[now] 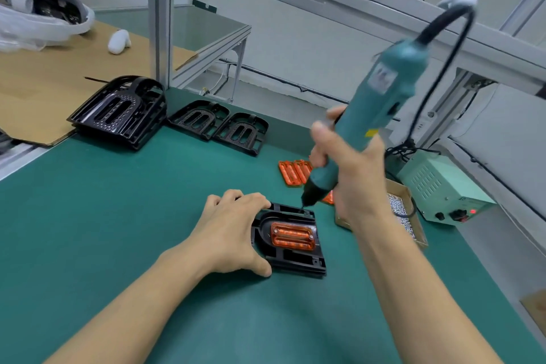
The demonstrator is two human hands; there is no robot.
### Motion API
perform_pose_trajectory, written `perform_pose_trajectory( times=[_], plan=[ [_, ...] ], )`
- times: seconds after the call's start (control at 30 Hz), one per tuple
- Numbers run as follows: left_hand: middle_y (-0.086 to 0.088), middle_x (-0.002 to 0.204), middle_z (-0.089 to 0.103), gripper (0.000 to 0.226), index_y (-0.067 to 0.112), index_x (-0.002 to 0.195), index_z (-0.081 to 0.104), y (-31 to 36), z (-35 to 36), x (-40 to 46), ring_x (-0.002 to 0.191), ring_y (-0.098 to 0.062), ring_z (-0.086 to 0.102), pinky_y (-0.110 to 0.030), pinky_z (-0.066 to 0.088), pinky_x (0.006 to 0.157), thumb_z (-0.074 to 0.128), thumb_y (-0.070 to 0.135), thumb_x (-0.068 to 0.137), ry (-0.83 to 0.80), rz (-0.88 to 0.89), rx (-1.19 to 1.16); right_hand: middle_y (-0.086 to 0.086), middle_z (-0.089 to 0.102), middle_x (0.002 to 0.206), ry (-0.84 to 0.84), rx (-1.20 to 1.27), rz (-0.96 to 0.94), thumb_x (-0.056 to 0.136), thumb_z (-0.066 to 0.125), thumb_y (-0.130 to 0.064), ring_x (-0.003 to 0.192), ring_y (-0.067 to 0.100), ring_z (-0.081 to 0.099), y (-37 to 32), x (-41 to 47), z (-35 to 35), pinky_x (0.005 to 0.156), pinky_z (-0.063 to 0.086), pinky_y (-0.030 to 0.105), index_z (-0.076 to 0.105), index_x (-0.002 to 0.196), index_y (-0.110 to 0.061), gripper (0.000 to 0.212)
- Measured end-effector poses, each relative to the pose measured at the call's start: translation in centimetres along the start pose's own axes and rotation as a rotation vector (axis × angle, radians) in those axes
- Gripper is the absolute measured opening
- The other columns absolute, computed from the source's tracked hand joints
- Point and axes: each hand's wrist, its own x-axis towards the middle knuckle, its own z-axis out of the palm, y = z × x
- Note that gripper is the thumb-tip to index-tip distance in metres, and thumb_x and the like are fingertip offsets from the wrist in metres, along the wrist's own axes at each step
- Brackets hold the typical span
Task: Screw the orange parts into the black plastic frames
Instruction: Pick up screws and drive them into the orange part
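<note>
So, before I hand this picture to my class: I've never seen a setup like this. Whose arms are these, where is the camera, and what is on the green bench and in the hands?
There is one picture, from a camera worn on a person's head, looking down at their own bare arms. No robot is involved. The left hand grips a black plastic frame on the green mat; an orange part sits inside it. The right hand holds a corded electric screwdriver, tip at the frame's far edge. Further back lie more black frames, spare orange parts, a cardboard box of screws and the power supply box.
</note>
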Motion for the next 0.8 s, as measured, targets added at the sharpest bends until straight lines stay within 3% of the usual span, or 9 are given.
perform_pose_trajectory(
  times=[0.13, 0.33, 0.47, 0.57, 0.7, 0.8],
  plan=[
    [0.022, 0.139, 0.030, 0.108, 0.037, 0.139, 0.031, -0.3, 0.1, -0.2, 0.126, -0.004, 0.010, -0.022, 0.012, 0.097, 0.076, 0.062, 0.044, -0.007, 0.005, -0.026, -0.004, 0.051, 0.065, 0.132, 0.067, -0.021, 0.083, 0.070, -0.014, 0.051, 0.013, 0.047, -3.2, 2.0, -2.0, 0.056, 0.044, 0.028, 0.056, 0.090, -0.019, 0.017],
    [0.023, 0.148, 0.020, 0.107, 0.040, 0.139, 0.028, -0.5, 0.3, -0.6, 0.128, 0.000, 0.006, -0.022, 0.013, 0.104, 0.071, 0.064, 0.044, 0.005, 0.005, -0.059, -0.002, 0.049, 0.064, 0.583, 0.168, -0.010, 0.090, 0.067, -0.020, 0.053, 0.012, 0.048, -4.6, 1.0, -7.0, 0.055, 0.045, 0.024, 0.046, 0.097, -0.015, 0.023],
    [0.025, 0.149, 0.017, 0.108, 0.042, 0.139, 0.027, -0.6, 0.3, -0.7, 0.135, -0.007, 0.009, -0.025, 0.018, 0.109, 0.066, 0.068, 0.042, -0.001, -0.002, -0.065, -0.003, 0.051, 0.070, 0.720, -0.042, 0.185, 0.090, 0.063, -0.020, 0.046, 0.006, 0.052, -4.5, -0.8, -12.7, 0.045, 0.045, 0.019, 0.038, 0.105, -0.014, 0.029],
    [0.024, 0.149, 0.017, 0.110, 0.045, 0.139, 0.026, -0.5, 0.2, -0.8, 0.135, -0.011, 0.013, -0.028, 0.022, 0.110, 0.065, 0.070, 0.039, -0.008, -0.022, -0.080, 0.003, 0.047, 0.078, 0.716, -0.268, 0.403, 0.093, 0.061, -0.024, 0.048, 0.009, 0.053, -3.6, -2.4, -16.9, 0.043, 0.046, 0.023, 0.035, 0.112, -0.012, 0.035],
    [0.026, 0.147, 0.019, 0.110, 0.045, 0.138, 0.029, -0.2, 0.0, -0.8, 0.131, -0.008, 0.016, -0.027, 0.023, 0.108, 0.064, 0.068, 0.036, -0.002, -0.017, -0.109, 0.011, 0.050, 0.091, 0.621, -0.527, 0.701, 0.092, 0.064, -0.030, 0.058, 0.018, 0.054, -1.7, -5.0, -20.9, 0.052, 0.047, 0.031, 0.038, 0.123, -0.007, 0.047],
    [0.028, 0.145, 0.019, 0.110, 0.044, 0.138, 0.031, 0.0, -0.1, -0.8, 0.131, -0.007, 0.015, -0.028, 0.022, 0.110, 0.065, 0.068, 0.036, -0.011, -0.011, -0.117, 0.014, 0.054, 0.086, 0.518, -0.725, 0.860, 0.091, 0.064, -0.033, 0.053, 0.021, 0.053, 0.0, -6.3, -22.0, 0.048, 0.044, 0.029, 0.041, 0.120, -0.001, 0.049]
  ],
)
